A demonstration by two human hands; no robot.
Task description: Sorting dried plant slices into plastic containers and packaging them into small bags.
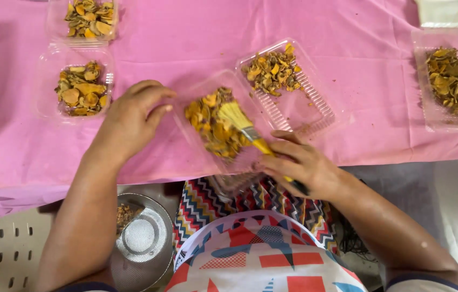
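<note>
Patterned apron [256, 254] fills the bottom edge, nearest the lens. Right hand [299, 165] is closed around a yellow-handled paintbrush [248, 130], fingers wrapped on the handle, bristles resting on the dried orange-yellow slices [215, 124] in the open clear plastic box [212, 157]. Left hand [131, 116] sits at that box's left edge, fingers curled and loosely together, apparently steadying the rim; can't tell if it actually pinches the plastic.

Box overhangs the near edge of the pink tablecloth [185, 38] and is tilted toward the person. Its hinged lid [293, 92] lies open just behind, with a smaller heap of slices in it and crumbs beside.

Further out: two filled boxes at upper left [83, 86] [88, 19], another at far right [453, 81]. Metal sieve [145, 235] with a few pieces sits low at left, below table level, next to a white plastic chair [2, 254].

Risks, as judgement:
- box is light and half off the table; a firm brush stroke could flip it into the lap
- stiff bristles could flick slices over the low rim
- left-hand grip looks marginal; slip means box slides
- loose crumbs on cloth could get dragged back in
</note>
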